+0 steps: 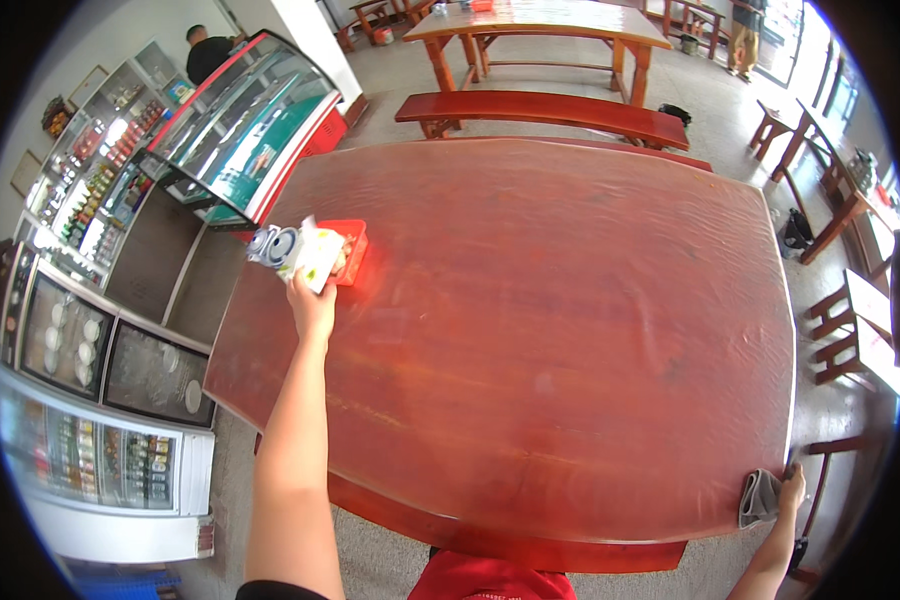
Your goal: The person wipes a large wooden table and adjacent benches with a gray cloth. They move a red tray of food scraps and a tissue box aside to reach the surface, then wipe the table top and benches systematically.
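My left hand [313,312] is closed on the near edge of a white packet with green marks [315,255], which looks like tissues, at the left side of the red-brown table [550,330]. Right beside the packet is a red plastic basket [357,262] with something pale inside. Blue-and-white crockery pieces [273,245] stand close together on the packet's other side. At the table's near right corner, my right hand [792,490] grips a folded grey cloth [760,498] against the edge. Clear wrinkled sheeting covers the tabletop.
A red bench [550,117] runs along the far side, another [510,535] along the near side. A glass display counter [255,130] and drinks fridge [100,455] stand left. Another table [540,22] is beyond. One person [210,52] is behind the counter, another [745,35] far right.
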A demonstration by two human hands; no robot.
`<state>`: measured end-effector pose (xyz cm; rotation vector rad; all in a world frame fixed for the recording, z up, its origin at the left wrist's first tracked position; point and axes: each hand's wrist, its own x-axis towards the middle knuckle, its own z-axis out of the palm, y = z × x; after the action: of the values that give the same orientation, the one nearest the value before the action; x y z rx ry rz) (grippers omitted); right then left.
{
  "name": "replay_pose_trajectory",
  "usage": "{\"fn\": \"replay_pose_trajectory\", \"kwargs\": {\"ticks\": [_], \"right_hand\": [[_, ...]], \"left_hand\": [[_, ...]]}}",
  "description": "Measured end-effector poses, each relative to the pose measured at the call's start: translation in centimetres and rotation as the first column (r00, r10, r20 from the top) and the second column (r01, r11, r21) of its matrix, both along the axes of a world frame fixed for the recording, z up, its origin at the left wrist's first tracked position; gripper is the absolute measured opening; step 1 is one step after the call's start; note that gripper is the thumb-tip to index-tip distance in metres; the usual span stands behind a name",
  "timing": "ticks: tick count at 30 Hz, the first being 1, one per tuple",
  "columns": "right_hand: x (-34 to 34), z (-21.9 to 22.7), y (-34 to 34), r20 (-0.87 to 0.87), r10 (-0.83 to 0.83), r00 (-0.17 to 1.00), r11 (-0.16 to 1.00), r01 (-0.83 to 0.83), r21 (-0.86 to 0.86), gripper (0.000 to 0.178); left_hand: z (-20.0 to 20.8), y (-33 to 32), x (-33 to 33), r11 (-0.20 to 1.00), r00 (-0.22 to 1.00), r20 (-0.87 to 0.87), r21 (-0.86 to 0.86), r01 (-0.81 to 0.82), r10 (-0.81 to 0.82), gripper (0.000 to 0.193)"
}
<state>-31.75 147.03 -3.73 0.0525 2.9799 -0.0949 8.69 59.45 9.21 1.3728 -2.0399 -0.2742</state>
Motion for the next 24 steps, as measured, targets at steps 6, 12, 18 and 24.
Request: {"fn": "replay_pose_trajectory", "kwargs": {"ticks": [6,12,18,24], "right_hand": [[0.2,11.2,0.6,-0.442,-0.045,0.896,0.979,-0.049,-0.199,0.045],[3.1,18.1,-15.8,0.146,-0.118,0.982,-0.160,0.126,-0.979,0.047],[4.2,7.8,-18.4,0.168,-0.236,0.957,0.483,0.265,-0.835,0.039],[4.3,6.4,-26.4,-0.153,-0.028,0.988,0.770,-0.077,-0.634,0.045]], "left_hand": [[-6.9,17.6,1.9,0.861,0.861,0.050,0.092,0.501,-0.506,0.033],[-7.3,27.6,5.3,0.882,0.856,0.223,0.194,0.429,-0.466,0.032],[-8.7,27.6,5.2,0.882,0.812,0.345,0.161,0.444,-0.471,0.034],[-9.1,27.4,5.4,0.903,0.810,0.420,0.060,0.425,-0.409,0.033]]}}
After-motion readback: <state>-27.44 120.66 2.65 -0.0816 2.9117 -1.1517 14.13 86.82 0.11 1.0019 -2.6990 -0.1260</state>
